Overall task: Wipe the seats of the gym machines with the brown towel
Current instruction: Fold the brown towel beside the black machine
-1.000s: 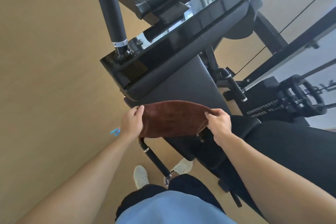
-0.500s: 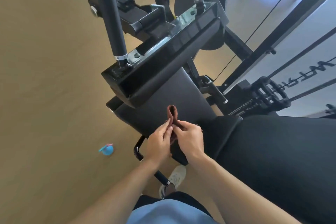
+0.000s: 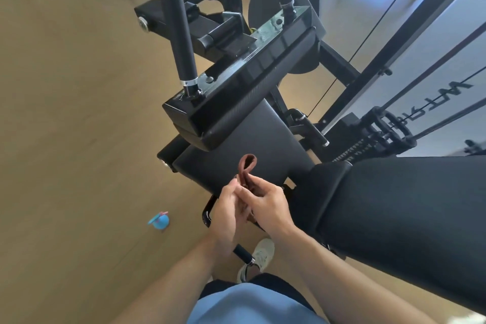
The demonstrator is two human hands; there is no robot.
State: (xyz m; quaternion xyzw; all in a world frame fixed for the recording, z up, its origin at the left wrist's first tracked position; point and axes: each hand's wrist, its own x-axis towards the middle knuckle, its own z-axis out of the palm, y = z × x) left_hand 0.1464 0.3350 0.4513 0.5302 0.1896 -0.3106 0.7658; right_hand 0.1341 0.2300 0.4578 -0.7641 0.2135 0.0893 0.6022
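Note:
The brown towel (image 3: 246,166) is folded double, its looped fold sticking up above my fingers. My left hand (image 3: 228,212) and my right hand (image 3: 265,205) press together around its lower part, just above the front edge of the black padded seat (image 3: 252,147). Most of the towel is hidden between my palms. A black padded arm rest (image 3: 257,89) with two upright handles slopes over the far end of the seat. A second black pad (image 3: 399,208) lies to the right, under my right forearm.
A black handle bar (image 3: 207,214) juts out below the seat near my shoe (image 3: 260,255). A small blue object (image 3: 158,221) lies on the tan floor to the left. Cables, a weight stack and the machine frame (image 3: 381,134) stand at the right.
A second ago the towel was stretched wide between my two hands over the seat; I have since brought both hands together and folded it in half. The view has tilted up.

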